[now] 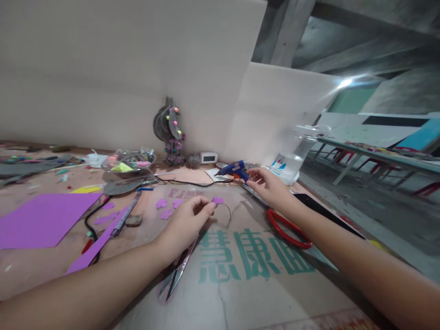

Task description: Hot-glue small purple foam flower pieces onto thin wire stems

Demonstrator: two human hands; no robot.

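Note:
My left hand (187,224) pinches a small purple piece (218,200) with a thin curved strand (227,213) hanging from it. Farther right, my right hand (266,185) has its fingers closed around the handle of a blue glue gun (231,169), whose nozzle points left over a white card. Small purple cutouts (166,214) lie on the table left of my left hand. Open scissors (178,272) rest partly beneath my left hand. Red-handled scissors (288,231) lie below my right forearm.
A large purple sheet (44,220) covers the left of the table (254,298). Behind stand a bowl of craft bits (129,162), a grey decoration with coloured balls (168,130), a small white clock (208,158) and a clear plastic container (292,156).

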